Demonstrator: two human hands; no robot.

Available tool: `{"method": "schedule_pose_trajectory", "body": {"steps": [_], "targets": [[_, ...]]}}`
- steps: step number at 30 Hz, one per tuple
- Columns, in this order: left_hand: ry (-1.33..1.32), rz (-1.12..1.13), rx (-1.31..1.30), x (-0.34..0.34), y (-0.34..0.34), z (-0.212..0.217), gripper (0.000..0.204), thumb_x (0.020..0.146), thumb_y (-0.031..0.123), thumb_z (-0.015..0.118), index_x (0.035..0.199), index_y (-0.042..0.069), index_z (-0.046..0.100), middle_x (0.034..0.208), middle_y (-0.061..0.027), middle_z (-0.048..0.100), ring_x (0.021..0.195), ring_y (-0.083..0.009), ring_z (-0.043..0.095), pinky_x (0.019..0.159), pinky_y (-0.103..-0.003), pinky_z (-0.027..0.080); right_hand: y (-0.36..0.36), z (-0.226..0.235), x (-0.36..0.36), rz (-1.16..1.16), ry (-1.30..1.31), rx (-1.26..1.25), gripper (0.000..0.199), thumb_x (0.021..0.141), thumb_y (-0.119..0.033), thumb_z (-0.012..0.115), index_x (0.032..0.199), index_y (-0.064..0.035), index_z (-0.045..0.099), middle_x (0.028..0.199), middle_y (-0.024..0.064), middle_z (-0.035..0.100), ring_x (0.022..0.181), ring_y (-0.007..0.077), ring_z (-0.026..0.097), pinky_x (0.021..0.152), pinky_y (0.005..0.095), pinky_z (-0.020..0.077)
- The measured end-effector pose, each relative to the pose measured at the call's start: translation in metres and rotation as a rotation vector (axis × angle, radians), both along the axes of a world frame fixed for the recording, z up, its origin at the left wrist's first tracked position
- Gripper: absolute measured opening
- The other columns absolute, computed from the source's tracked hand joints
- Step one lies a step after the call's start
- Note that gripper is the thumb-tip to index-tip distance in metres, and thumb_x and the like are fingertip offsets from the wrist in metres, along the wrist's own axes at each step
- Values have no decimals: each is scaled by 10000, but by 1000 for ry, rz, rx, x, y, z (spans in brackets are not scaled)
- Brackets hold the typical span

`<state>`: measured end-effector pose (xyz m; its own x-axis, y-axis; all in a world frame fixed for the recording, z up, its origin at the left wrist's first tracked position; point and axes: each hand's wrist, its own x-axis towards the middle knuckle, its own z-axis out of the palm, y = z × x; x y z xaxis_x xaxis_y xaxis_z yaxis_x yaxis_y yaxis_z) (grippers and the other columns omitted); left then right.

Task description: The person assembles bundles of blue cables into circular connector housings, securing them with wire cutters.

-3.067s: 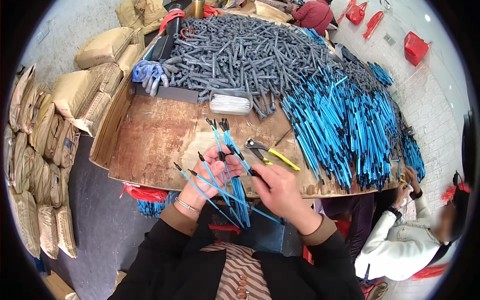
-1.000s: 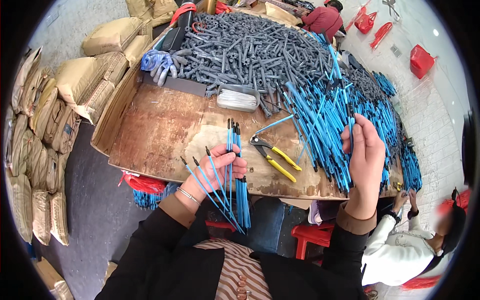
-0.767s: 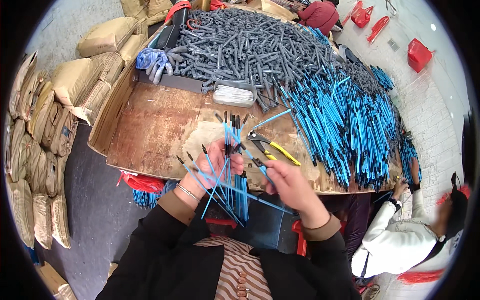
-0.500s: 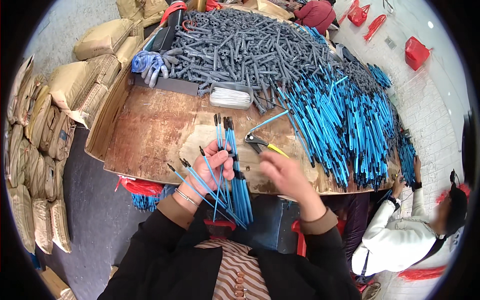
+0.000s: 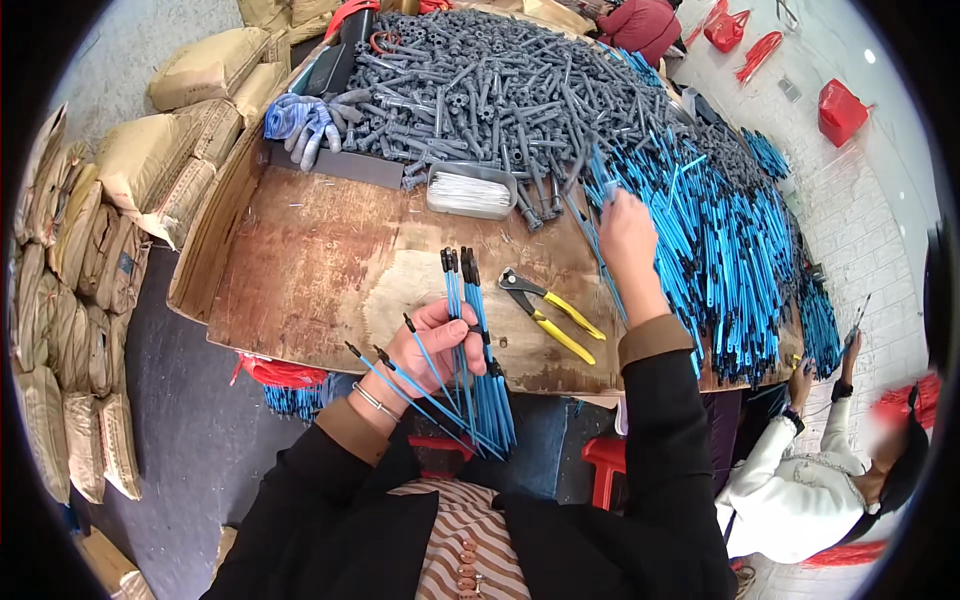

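Observation:
My left hand [image 5: 440, 345] is closed around a bundle of thin blue plastic sticks [image 5: 492, 405] with black tips. Most stand upright in the grip; a few fan out past the wrist. At the left edge of a large heap of the same blue sticks [image 5: 720, 260], my right hand [image 5: 628, 235] is closed, its fingertips pinching at blue sticks there. Motion smears those fingertips, so how many sticks they hold is unclear. Between the hands, pliers [image 5: 550, 312] with yellow handles lie on the wooden table [image 5: 310, 265], jaws toward the back, touched by neither hand.
Grey plastic tubes [image 5: 470, 90] are heaped at the back. Nearer stand a clear tray [image 5: 470, 192] of thin white pieces and blue-grey gloves [image 5: 303, 128]. Sacks [image 5: 150, 160] are stacked at left. Another person [image 5: 800, 480] works at right; a red stool [image 5: 603, 470] is below the table.
My right hand has moved from over the pliers, away and right, to the stick heap, uncovering the yellow handles. A stick that jutted out from the heap has shifted. My left hand keeps its bundle.

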<state>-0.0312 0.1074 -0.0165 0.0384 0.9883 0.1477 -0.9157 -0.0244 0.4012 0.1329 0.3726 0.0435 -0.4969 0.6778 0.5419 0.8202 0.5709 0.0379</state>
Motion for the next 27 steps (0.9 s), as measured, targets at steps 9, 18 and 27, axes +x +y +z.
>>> {"method": "schedule_pose_trajectory", "body": {"steps": [9, 18, 27], "targets": [[25, -15, -62, -1, 9, 4, 189, 868, 145, 567, 1045, 83, 542, 879, -130, 657, 839, -286, 651, 763, -422, 524, -94, 153, 18, 643, 1058, -1047, 214, 895, -122, 505, 1051, 17, 552, 771, 87, 623, 590, 129, 575, 538, 251, 486], [-61, -22, -130, 7, 17, 19, 211, 881, 213, 562, 1059, 106, 519, 923, -117, 652, 849, -271, 644, 767, -403, 522, -169, 44, -4, 393, 909, -1574, 301, 878, -84, 534, 1158, -8, 453, 782, 107, 617, 616, 146, 595, 531, 267, 503], [-127, 35, -89, -8, 30, -3, 201, 861, 181, 587, 1035, 101, 526, 746, -49, 560, 630, -156, 541, 627, -340, 485, -173, -4, 16, 388, 748, -787, 251, 872, -96, 543, 1103, -11, 494, 926, 107, 589, 824, 181, 573, 714, 333, 480]]}}
